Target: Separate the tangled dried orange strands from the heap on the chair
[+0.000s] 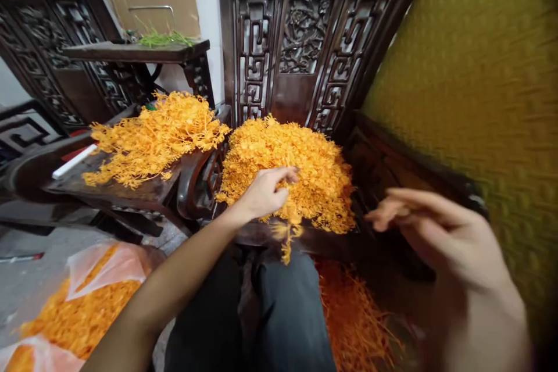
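Over the front of a large heap of orange artificial flower sprigs (288, 145) on a dark wooden chair, my left hand (268, 189) has its fingers curled and its thumb bent toward them. A loose orange sprig (286, 238), slightly blurred, hangs just below that hand at the chair's front edge. Whether the fingers grip it is hidden. To the right of the heap, my right hand (453, 238) is raised close to the camera and smeared by motion. Its thumb and fingertips are drawn together; anything between them is too blurred to name.
A second orange heap (161, 133) lies on the wooden side table (139, 197) at left, beside a white stick (74, 161). A plastic bag (131, 264) of orange pieces stands on the floor. Reddish-orange stems (357, 314) lie low right. Green sprigs (165, 39) rest on the back shelf.
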`<move>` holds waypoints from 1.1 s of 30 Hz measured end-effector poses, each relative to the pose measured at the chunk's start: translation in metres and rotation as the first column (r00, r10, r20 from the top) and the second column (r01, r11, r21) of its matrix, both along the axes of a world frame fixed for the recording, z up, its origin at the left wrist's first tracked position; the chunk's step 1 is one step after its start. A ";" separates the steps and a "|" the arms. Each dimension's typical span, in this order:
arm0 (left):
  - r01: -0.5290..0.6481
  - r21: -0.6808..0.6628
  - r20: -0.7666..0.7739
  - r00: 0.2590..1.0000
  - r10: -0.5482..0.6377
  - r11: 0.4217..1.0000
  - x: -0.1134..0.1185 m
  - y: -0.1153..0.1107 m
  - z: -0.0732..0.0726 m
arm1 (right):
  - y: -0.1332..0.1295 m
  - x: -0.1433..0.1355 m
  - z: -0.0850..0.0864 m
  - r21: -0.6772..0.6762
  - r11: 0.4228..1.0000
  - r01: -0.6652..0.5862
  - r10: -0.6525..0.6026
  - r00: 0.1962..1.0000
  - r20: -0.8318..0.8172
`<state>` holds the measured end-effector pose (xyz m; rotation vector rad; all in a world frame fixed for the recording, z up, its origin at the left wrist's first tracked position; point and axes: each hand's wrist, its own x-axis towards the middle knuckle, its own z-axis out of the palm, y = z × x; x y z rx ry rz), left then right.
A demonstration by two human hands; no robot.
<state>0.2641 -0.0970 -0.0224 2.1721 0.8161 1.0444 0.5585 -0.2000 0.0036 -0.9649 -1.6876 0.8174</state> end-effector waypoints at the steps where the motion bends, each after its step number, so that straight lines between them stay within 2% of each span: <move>1: 0.054 -0.012 -0.012 0.998 -0.054 0.998 0.002 -0.003 0.001 | 0.000 -0.007 0.003 0.094 0.978 0.189 -0.183 0.981 -0.065; 2: 0.099 -0.022 -0.023 0.995 -0.100 0.995 0.004 -0.005 0.003 | 0.001 -0.018 0.008 0.189 0.933 0.307 -0.300 0.952 -0.068; 3: 0.132 -0.024 -0.037 0.990 -0.133 0.991 0.007 -0.008 0.005 | 0.004 -0.029 0.013 0.290 0.898 0.330 -0.346 0.938 0.007; 5: 0.170 -0.006 -0.079 0.982 -0.170 0.986 0.013 -0.014 0.008 | 0.015 -0.051 0.022 0.427 0.891 0.152 -0.292 0.913 0.286; 7: 0.178 0.026 -0.131 0.976 -0.173 0.984 0.017 -0.020 0.012 | 0.027 -0.065 0.025 0.411 0.909 -0.064 -0.161 0.856 0.491; 8: 0.171 0.035 -0.150 0.975 -0.164 0.985 0.017 -0.022 0.013 | 0.033 -0.068 0.024 0.362 0.924 -0.120 -0.105 0.833 0.544; 10: 0.141 0.021 -0.170 0.976 -0.135 0.990 0.014 -0.025 0.015 | 0.040 -0.069 0.019 0.266 0.954 -0.141 -0.053 0.790 0.611; 11: 0.114 0.008 -0.178 0.978 -0.110 0.993 0.011 -0.026 0.016 | 0.042 -0.067 0.016 0.249 0.960 -0.125 -0.069 0.759 0.647; 13: 0.042 0.000 -0.226 0.973 -0.041 0.999 0.004 -0.026 0.016 | 0.043 -0.064 0.012 0.274 0.958 -0.082 -0.159 0.644 0.748; 15: -0.034 0.058 -0.367 0.929 0.053 0.998 -0.003 -0.024 0.015 | 0.042 -0.062 0.010 0.329 0.943 -0.045 -0.274 0.454 0.848; 17: -0.066 0.168 -0.548 0.824 0.148 0.984 -0.009 -0.020 0.014 | 0.040 -0.062 0.010 0.354 0.935 -0.020 -0.335 0.278 0.900; 19: -0.035 0.273 -0.676 0.705 0.217 0.961 -0.015 -0.014 0.013 | 0.039 -0.060 0.009 0.309 0.950 -0.036 -0.297 0.192 0.936; 21: 0.025 0.326 -0.730 0.642 0.235 0.945 -0.021 -0.006 0.012 | 0.038 -0.056 0.008 0.219 0.972 -0.088 -0.200 0.184 0.962; 22: 0.055 0.325 -0.740 0.637 0.218 0.944 -0.024 -0.003 0.011 | 0.037 -0.053 0.007 0.182 0.977 -0.114 -0.158 0.191 0.969; 26: 0.186 0.199 -0.678 0.735 -0.002 0.962 -0.039 0.005 0.009 | 0.034 -0.034 0.002 0.187 0.974 -0.131 -0.152 0.236 0.960; 28: 0.220 0.176 -0.649 0.759 -0.055 0.959 -0.045 0.003 0.010 | 0.032 -0.025 0.000 0.213 0.968 -0.134 -0.176 0.247 0.953; 30: 0.204 0.195 -0.672 0.741 -0.021 0.959 -0.049 -0.001 0.011 | 0.030 -0.018 -0.003 0.229 0.967 -0.108 -0.201 0.224 0.954; 33: 0.142 0.220 -0.727 0.683 0.065 0.965 -0.050 -0.006 0.013 | 0.028 -0.013 -0.007 0.225 0.974 -0.014 -0.221 0.123 0.967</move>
